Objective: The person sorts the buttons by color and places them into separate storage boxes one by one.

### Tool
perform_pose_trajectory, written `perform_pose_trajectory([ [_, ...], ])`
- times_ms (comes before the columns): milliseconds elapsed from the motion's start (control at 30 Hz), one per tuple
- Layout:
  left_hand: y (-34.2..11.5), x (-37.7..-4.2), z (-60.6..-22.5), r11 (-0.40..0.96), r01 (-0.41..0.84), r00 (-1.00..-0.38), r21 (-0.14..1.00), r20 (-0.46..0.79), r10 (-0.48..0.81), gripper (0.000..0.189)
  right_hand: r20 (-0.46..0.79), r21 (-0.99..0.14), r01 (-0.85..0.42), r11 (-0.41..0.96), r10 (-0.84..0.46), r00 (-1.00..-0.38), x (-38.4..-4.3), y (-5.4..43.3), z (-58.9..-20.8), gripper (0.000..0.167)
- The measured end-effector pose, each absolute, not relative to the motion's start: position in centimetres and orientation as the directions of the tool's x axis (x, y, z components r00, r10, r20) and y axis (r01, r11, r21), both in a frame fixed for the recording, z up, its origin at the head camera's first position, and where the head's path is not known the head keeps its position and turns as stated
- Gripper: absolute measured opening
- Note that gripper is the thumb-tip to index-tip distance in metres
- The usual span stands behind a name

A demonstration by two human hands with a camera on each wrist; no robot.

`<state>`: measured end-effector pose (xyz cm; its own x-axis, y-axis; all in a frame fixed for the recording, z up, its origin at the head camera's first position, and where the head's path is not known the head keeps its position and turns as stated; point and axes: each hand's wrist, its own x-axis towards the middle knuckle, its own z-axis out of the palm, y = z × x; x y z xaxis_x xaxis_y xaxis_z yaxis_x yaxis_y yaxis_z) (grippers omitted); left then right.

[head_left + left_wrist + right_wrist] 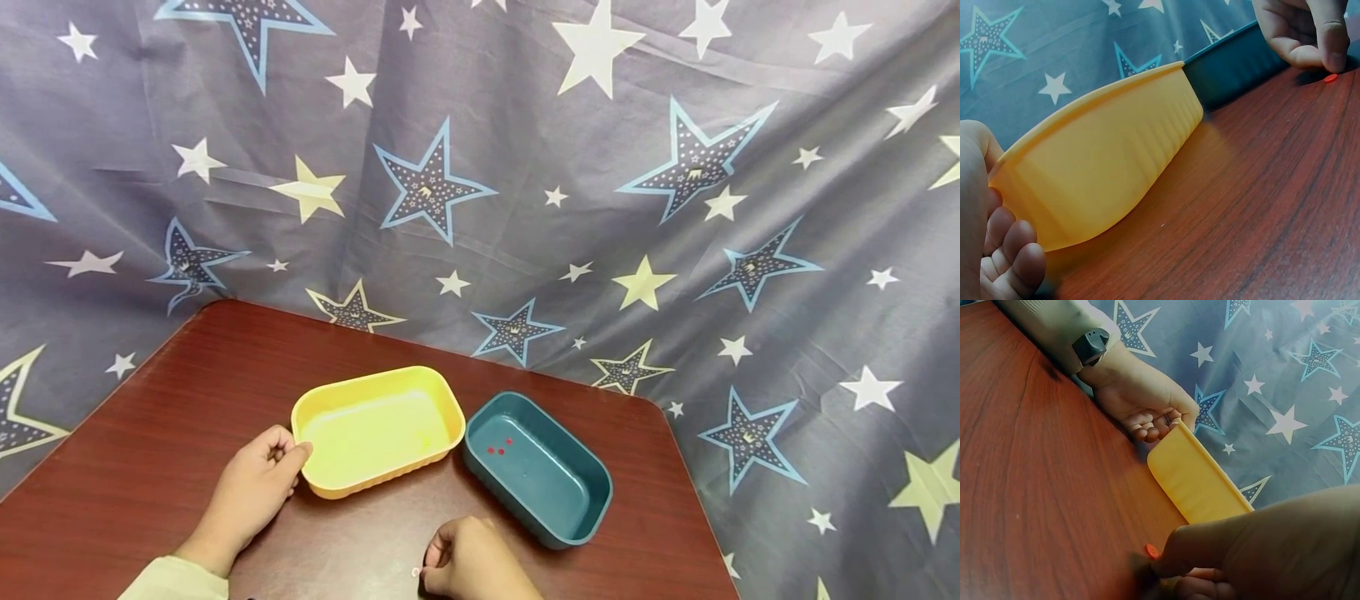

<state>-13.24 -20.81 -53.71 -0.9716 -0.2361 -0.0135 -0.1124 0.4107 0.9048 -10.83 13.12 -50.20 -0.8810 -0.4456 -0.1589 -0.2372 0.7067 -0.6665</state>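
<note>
My left hand (pixel 258 483) grips the near left end of a yellow plastic tray (pixel 382 479), thumb over the rim and fingers curled against the outer wall. Low over the table at the front, my right hand (pixel 476 558) has its fingers curled, and its thumb and fingertip pinch a small red button (pixel 1151 551). The same button shows just under those fingertips in the left wrist view, close to the wood; in the head view it looks pale with glare. Inside the dark teal tray (pixel 536 417), three small red pieces (pixel 501 452) lie toward the far left end.
Both trays stand on a reddish-brown wooden table (pixel 247 350), the teal one angled beside the yellow one's right end. A grey curtain (pixel 510 233) printed with stars hangs along the table's back and right edges. A black device (pixel 1091 347) is strapped on the left wrist.
</note>
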Motion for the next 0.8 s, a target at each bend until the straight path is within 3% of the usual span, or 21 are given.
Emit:
perform_pose_trajectory([
  [200,-20.8,-13.4,-53.7,0.405,-0.108,-0.972,0.908,-0.012,-0.233,0.037,-0.146,-0.698,-0.218,0.682,-0.433,-0.889,-10.6,13.3,-50.8,0.03],
  [433,-20.8,-13.3,-53.9,0.396,-0.101,-0.971,0.912,-0.003,-0.24,0.037,-0.027,-0.731,-0.289,0.618,-0.45,-0.893,-10.5,14.0,-51.5,0.026],
  [800,-20.7,-13.4,-53.9,0.388,-0.091,-0.969,0.917,0.008,-0.246,0.035,-0.095,-0.835,-0.19,0.516,-0.476,-0.874,-11.0,15.5,-51.0,0.016],
])
